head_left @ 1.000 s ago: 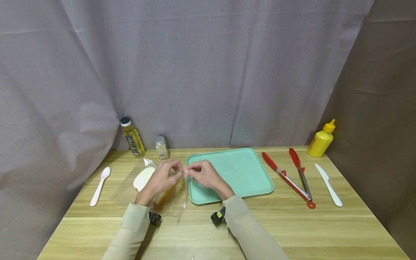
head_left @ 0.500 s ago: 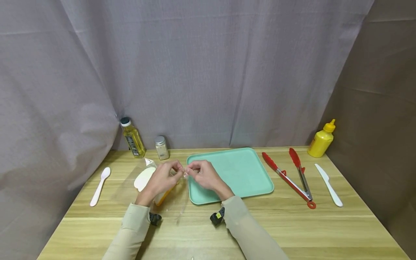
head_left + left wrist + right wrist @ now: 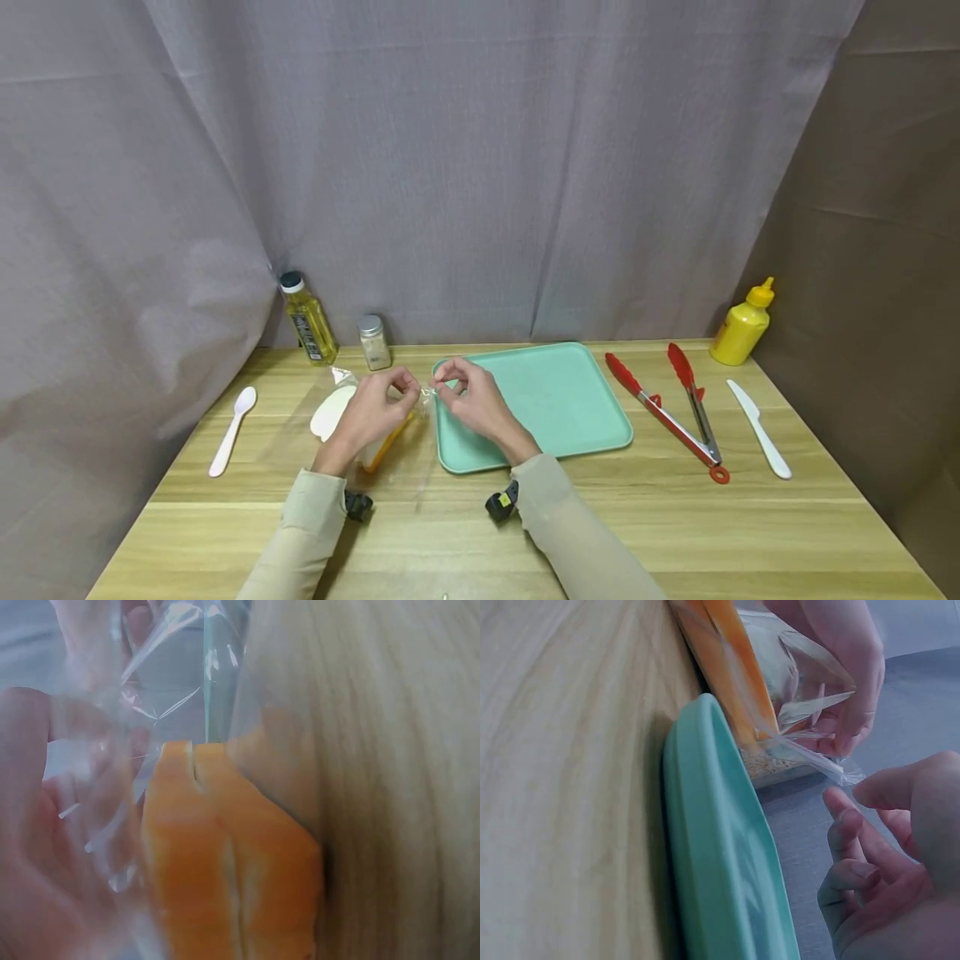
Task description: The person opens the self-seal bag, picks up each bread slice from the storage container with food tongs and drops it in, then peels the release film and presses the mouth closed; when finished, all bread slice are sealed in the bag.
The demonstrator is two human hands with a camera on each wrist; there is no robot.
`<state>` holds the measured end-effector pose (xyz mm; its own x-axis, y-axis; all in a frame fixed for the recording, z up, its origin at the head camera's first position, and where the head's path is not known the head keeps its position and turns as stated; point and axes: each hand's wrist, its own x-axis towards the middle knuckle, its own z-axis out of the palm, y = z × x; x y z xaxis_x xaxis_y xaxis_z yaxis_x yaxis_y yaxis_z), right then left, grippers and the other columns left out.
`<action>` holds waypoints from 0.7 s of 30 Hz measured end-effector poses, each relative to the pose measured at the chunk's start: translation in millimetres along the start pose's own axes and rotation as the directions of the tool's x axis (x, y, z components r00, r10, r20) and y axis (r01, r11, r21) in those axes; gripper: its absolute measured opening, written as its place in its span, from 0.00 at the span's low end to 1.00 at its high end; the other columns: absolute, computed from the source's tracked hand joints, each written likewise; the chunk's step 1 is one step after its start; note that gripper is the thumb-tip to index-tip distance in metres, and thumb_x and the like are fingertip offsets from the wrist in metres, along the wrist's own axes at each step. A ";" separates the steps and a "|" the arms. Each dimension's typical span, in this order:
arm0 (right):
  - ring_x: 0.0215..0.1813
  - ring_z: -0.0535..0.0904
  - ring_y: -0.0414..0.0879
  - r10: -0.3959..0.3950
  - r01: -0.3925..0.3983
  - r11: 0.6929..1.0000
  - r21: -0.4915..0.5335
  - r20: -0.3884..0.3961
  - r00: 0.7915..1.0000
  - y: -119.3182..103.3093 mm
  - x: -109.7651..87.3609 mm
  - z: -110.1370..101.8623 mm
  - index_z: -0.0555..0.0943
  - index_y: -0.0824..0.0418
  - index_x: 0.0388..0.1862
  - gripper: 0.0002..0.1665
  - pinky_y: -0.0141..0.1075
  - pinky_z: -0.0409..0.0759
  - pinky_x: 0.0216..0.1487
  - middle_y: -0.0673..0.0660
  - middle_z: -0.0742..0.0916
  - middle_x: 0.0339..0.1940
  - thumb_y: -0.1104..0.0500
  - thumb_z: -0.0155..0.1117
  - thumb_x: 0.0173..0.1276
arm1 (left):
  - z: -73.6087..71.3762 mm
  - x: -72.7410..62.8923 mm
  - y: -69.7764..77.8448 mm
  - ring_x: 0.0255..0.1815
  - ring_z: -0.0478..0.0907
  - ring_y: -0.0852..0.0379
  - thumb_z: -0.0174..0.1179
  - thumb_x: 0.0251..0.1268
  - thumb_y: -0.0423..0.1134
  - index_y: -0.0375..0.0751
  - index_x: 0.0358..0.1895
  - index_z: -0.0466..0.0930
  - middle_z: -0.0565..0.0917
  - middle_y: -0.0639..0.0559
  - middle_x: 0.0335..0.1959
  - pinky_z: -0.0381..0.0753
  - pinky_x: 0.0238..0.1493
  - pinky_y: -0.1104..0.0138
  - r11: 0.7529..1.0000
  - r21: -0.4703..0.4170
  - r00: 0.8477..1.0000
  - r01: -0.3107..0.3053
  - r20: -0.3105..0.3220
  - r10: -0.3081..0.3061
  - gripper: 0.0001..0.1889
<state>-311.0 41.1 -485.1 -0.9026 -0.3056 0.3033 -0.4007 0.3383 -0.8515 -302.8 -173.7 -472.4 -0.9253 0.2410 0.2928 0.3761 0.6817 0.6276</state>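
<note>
Slices of bread (image 3: pixel 232 840) with orange-brown crust stand inside a clear plastic bag (image 3: pixel 810 750), left of the green tray (image 3: pixel 551 396). My left hand (image 3: pixel 375 408) pinches the bag's edge between thumb and forefinger, as the right wrist view shows. Opposite it, my right hand (image 3: pixel 478 407) holds thumb and forefinger at the bag's gathered corner, over the tray's left edge. Those fingertips meet the film there; the grip looks light. My left hand partly hides the bread in the head view.
A white spoon (image 3: pixel 233 431), an oil bottle (image 3: pixel 311 327) and a small jar (image 3: pixel 374 343) stand or lie to the left. Right of the tray are red-tipped tongs (image 3: pixel 678 425), a white knife (image 3: pixel 759 429) and a yellow squeeze bottle (image 3: pixel 741 329). A curtain (image 3: pixel 465 167) hangs behind.
The fingertips of both hands have drawn slightly apart, and more of the clear film shows between them. My right thumb and forefinger form a wider loop. The tableware stays put.
</note>
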 end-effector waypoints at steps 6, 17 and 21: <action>0.33 0.81 0.46 0.010 -0.010 0.999 -0.052 -0.013 1.000 -1.3 0.1 -2.7 0.88 0.54 0.40 0.07 0.30 0.76 0.35 0.51 0.93 0.39 0.62 0.64 0.77 | -0.9 -0.6 0.4 0.47 0.88 0.54 0.65 0.72 0.43 0.55 0.39 0.88 0.90 0.59 0.36 0.87 0.55 0.53 0.999 -0.020 1.000 0.024 -0.002 -0.024 0.03; 0.27 0.79 0.38 0.037 -0.034 0.989 -0.145 0.012 0.999 -1.1 -1.3 -3.3 0.92 0.52 0.45 0.10 0.31 0.78 0.28 0.49 0.93 0.42 0.50 0.68 0.78 | -0.5 0.5 -1.4 0.46 0.87 0.53 0.65 0.73 0.41 0.52 0.40 0.87 0.90 0.56 0.37 0.86 0.56 0.49 0.998 -0.060 1.000 0.002 -0.017 -0.003 0.03; 0.24 0.78 0.38 0.012 -0.011 0.989 -0.149 0.007 1.000 -2.2 -1.1 -2.5 0.93 0.50 0.44 0.11 0.30 0.76 0.25 0.48 0.94 0.42 0.46 0.70 0.79 | -0.2 0.8 -0.6 0.50 0.88 0.53 0.66 0.73 0.42 0.53 0.41 0.87 0.91 0.56 0.40 0.86 0.60 0.46 0.997 -0.082 1.000 -0.009 -0.013 0.008 0.02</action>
<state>-309.5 43.0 -482.4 -0.9064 -0.3073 0.2898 -0.4094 0.4708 -0.7815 -303.8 -174.0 -472.4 -0.9215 0.2378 0.3069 0.3872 0.6208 0.6817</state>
